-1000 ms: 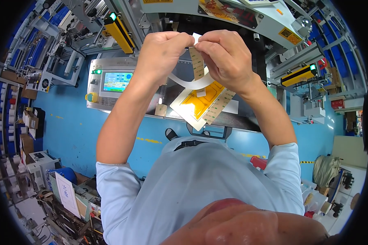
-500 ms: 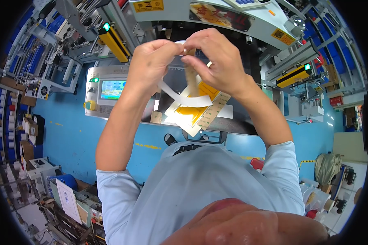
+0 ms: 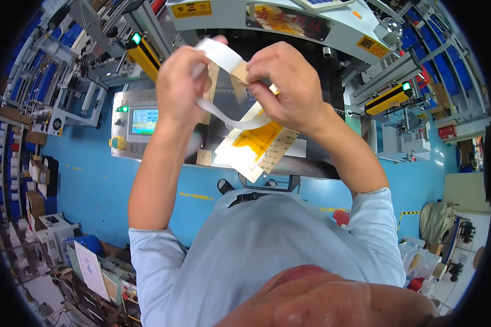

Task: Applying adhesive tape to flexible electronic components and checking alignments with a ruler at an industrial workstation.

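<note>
My left hand [image 3: 181,84] is closed around a thin white strip [image 3: 221,55]. The strip bows upward across the gap between my hands, and its far end meets a tan tape strip [image 3: 239,75]. My right hand [image 3: 289,82] pinches that tan end between thumb and fingers. A second white length [image 3: 227,118] hangs in a curve from beneath my left hand toward my right hand; whether both are one piece I cannot tell. Under my hands lies a pale sheet with an orange-yellow film panel [image 3: 257,140], set at a slant on the dark machine bed [image 3: 324,155].
A control panel with a lit screen [image 3: 144,121] is left of the bed. Yellow sensor bars with green lights stand on the left [image 3: 143,57] and right [image 3: 388,99]. The machine's grey head [image 3: 223,12] spans the back. A tan block [image 3: 204,157] sits at the bed's front edge.
My hands have moved apart, the left one going left. The white strip is now stretched out in an arch between them, and the tan end shows at my right fingertips.
</note>
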Available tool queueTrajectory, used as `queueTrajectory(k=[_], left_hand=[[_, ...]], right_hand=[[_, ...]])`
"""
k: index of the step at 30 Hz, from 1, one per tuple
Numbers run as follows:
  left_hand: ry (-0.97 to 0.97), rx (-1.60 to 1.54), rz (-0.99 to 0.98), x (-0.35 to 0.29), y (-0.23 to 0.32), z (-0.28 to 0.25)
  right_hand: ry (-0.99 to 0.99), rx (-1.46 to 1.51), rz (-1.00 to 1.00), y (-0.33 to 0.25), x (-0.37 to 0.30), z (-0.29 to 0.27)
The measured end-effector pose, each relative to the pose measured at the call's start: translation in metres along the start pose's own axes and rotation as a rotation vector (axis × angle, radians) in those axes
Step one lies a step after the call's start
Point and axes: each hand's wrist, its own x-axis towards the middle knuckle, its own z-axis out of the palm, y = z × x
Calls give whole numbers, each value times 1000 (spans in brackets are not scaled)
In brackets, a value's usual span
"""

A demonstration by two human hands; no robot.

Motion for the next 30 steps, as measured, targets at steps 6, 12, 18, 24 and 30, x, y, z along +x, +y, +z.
queueTrajectory(k=[6,12,18,24,30], left_hand=[[-200,-744,2,16,25,-75],[-116,-484,33,-10,53,-144],[435,-89,119,-52,60,-192],[586,525,307,-74,51,-184],[56,1011,296,-79,37,-119]], right_hand=[[-62,344,260,2,-12,-11],[-35,593,408,22,-29,-33],[8,620,418,25,-29,-45],[-132,587,420,23,-24,-41],[-183,749,579,19,-19,-39]])
